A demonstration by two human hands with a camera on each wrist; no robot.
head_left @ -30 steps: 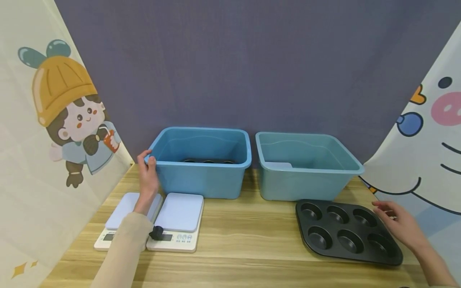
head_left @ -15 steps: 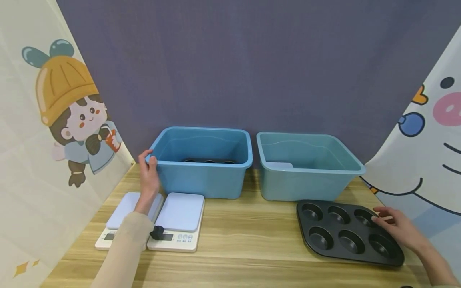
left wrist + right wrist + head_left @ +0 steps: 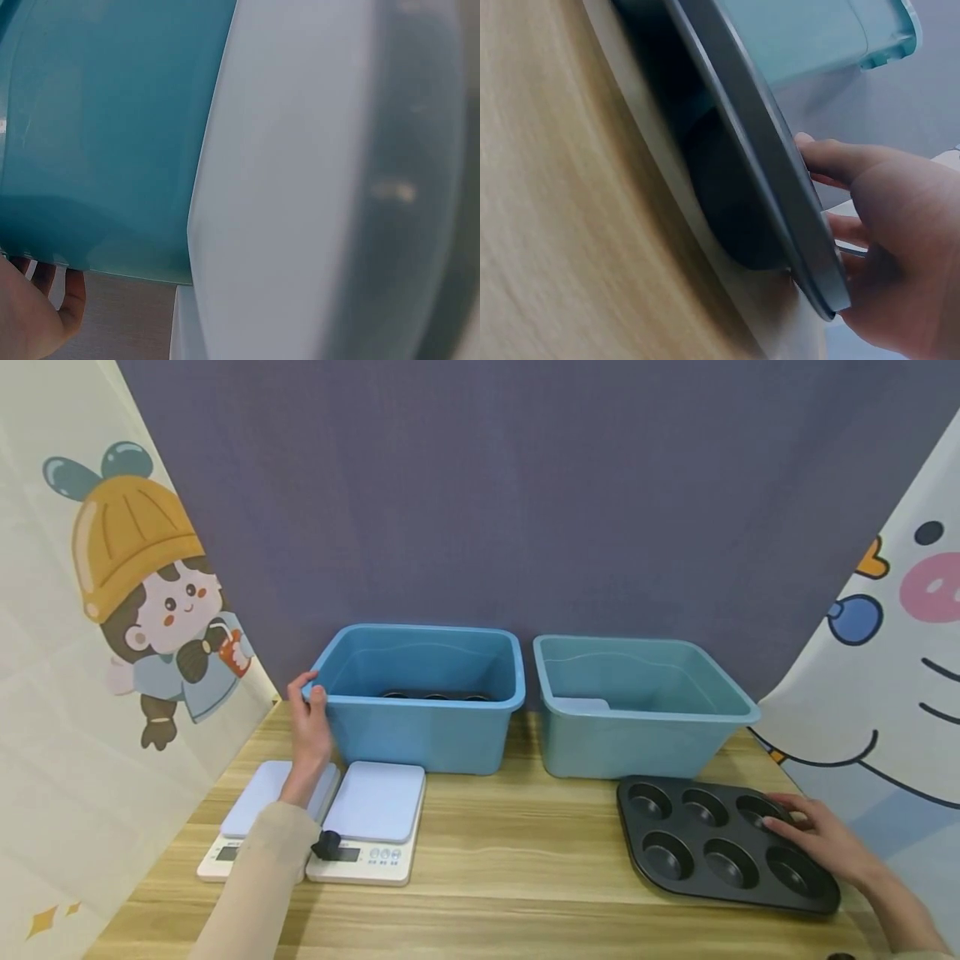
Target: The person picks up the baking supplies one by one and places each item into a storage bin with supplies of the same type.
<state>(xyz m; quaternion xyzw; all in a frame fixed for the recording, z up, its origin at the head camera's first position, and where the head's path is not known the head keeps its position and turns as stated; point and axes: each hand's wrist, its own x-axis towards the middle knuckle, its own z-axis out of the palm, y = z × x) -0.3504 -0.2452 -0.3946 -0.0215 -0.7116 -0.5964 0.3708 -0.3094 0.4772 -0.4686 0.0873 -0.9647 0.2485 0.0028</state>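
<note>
My left hand (image 3: 309, 727) holds the left corner of the blue plastic bin (image 3: 420, 735), its thumb at the front of the rim and its fingers at the side. In the left wrist view, curled fingers (image 3: 73, 304) reach the edge of the blue bin. My right hand (image 3: 825, 839) lies over the right side of the black muffin pan (image 3: 697, 847), with thumb and fingers loosely bent at an upper-right cup. The right wrist view shows the pan (image 3: 769, 150) side-on, with the right hand (image 3: 907, 225) at its top face.
Two white kitchen scales lie under and beside the left forearm: the nearer-to-middle scale (image 3: 378, 802) and the left scale (image 3: 255, 802). A teal bin (image 3: 622, 747) stands behind the pan, a pale flat thing inside. Dark round shapes (image 3: 435, 697) show inside the blue bin.
My right hand has moved leftward from beside the pan's right edge to over its upper-right cup. The left hand, bins and scales have stayed in place.
</note>
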